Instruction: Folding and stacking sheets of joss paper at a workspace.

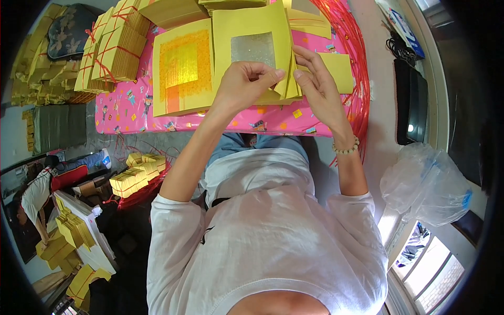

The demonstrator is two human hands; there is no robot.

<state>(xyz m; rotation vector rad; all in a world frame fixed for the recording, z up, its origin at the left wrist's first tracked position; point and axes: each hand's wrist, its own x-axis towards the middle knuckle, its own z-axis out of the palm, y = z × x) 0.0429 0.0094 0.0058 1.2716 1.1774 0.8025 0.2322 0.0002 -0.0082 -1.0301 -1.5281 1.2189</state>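
Observation:
Two stacks of yellow paper lie in front of me on a table with a pink patterned cover (134,107). A gold square on an orange patch marks the top of the left paper stack (184,94). Silver foil covers a square on the right paper stack (252,21), whose right-hand sheets are lifted and fanned. My left hand (244,86) crosses that stack's near part, thumb and forefinger pinched at the edge of a yellow paper sheet (286,86). Beside the same edge, my right hand (320,89) has its fingers apart, tips close to the lifted sheets.
Red strings (359,79) hang along the table's right side. String-tied paper bundles (118,47) stand at the far left; more bundles (131,178) sit lower left. Another person (37,197) bends over paper there. A clear plastic bag (425,181) is at my right.

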